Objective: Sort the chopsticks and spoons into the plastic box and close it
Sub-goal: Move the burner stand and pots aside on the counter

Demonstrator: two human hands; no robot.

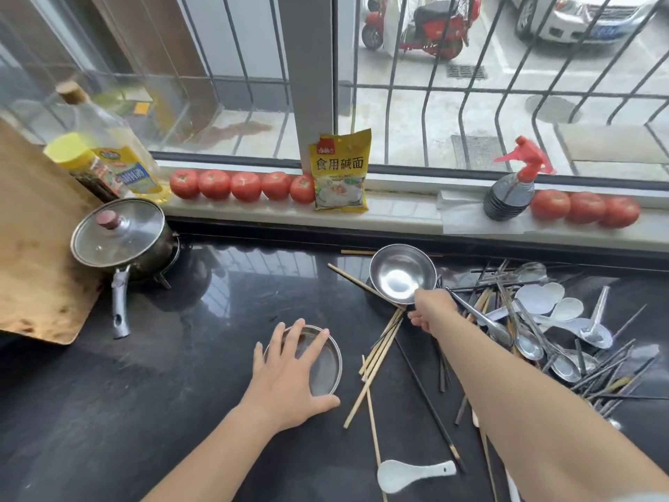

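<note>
My left hand lies spread, fingers straight, on a small steel dish on the black counter. My right hand grips the near rim of a steel bowl, which is tilted up off the counter. Several bamboo chopsticks lie loose between the two hands, with a long black chopstick beside them. A heap of metal spoons, white spoons and dark chopsticks covers the counter on the right. One white ceramic spoon lies near the front edge. No plastic box is in view.
A lidded saucepan and a wooden cutting board stand at the left, with oil bottles behind. Tomatoes, a yellow packet and a spray bottle line the window sill.
</note>
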